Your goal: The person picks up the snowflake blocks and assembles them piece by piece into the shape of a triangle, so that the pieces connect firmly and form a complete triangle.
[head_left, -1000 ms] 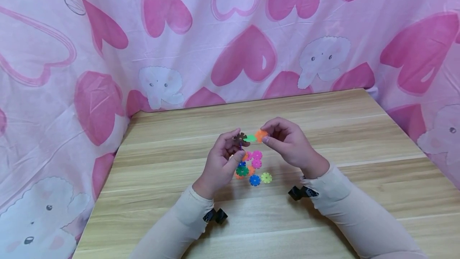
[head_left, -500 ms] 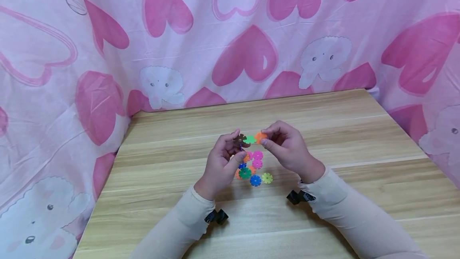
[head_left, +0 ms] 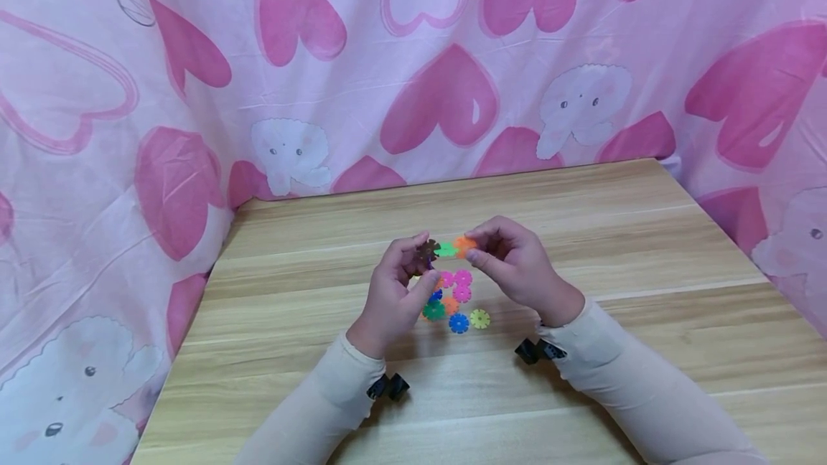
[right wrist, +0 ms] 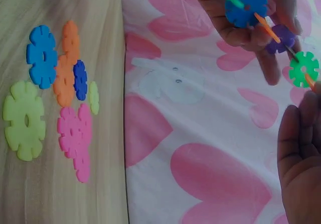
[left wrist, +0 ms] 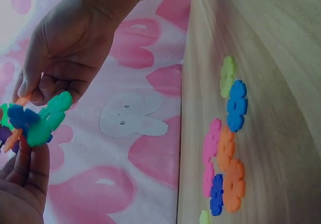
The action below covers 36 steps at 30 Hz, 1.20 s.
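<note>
A chain of notched plastic snowflake discs is held up between both hands. My left hand (head_left: 395, 296) grips it around the middle, near the blue disc (right wrist: 246, 7) and the purple disc (right wrist: 282, 38). A dark green disc (head_left: 434, 309) forms the chain's near end. Past the left fingertips come a brown disc (head_left: 429, 250) and a light green disc (head_left: 446, 249). With thumb and fingers, my right hand (head_left: 519, 264) pinches the orange disc (head_left: 464, 246) at the far end, which meets the light green one edge to edge.
Loose discs lie on the wooden table (head_left: 581, 393) beneath the hands: a blue disc (head_left: 459, 323), a yellow-green disc (head_left: 480, 318), several pink discs (right wrist: 70, 128), orange discs (left wrist: 233, 184) and a dark blue disc (left wrist: 216, 195). A pink heart-patterned curtain (head_left: 439, 92) surrounds the table's back and sides.
The right hand has come slightly down and left with the orange disc, closer to the left hand. In the last half second, the held chain has shifted a little left and its green end has tilted.
</note>
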Tool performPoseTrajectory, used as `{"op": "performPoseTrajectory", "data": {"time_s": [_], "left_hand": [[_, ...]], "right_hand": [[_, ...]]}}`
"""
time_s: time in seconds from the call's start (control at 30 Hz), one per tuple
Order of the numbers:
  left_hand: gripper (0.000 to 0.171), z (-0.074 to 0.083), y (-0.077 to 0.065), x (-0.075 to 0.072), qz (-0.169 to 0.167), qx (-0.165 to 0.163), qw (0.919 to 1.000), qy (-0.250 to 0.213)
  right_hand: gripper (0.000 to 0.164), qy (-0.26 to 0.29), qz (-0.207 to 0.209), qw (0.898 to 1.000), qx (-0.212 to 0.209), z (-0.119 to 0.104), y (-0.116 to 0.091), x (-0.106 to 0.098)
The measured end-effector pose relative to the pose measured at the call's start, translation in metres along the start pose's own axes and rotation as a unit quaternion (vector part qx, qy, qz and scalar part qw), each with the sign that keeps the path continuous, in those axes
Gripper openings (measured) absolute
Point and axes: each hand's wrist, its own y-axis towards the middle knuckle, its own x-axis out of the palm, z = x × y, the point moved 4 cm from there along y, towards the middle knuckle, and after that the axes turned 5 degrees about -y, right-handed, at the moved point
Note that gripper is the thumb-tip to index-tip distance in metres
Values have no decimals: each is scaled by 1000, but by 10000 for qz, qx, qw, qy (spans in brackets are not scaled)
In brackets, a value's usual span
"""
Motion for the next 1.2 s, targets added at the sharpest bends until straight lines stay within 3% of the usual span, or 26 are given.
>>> {"op": "performPoseTrajectory", "data": {"time_s": [0.17,0.37,0.47,0.53,0.7,0.8,1.0,1.2], "left_hand": [[39,-1,1,0,-12,-170,9998,77],[26,-4,0,0,-31,-89,10000,-33],[24,-5,1,-2,33,-102,9999,-74],[24,-4,1,-3,91,-132,9999,-55],[25,-4,1,-4,156,-141,9998,-44],[25,-5,1,-5,185,-88,9998,-61],[25,-4,1,-6,198,106,9996,-193],[26,-3,1,-6,203,83,9994,-250]], "right_hand": [[25,-258,-497,9969,549,1,1,4],[29,-208,-1057,9899,922,2,2,6],[31,-445,-1432,9824,1109,8,4,0],[29,-767,-1843,9707,1339,14,5,-5],[24,-1660,-2958,9163,2128,37,-1,-7],[23,-1900,-3324,8923,2393,49,-5,-5],[24,-2026,-3747,8693,2507,61,-11,1],[27,-2233,-3981,8441,2812,63,-17,7]]}}
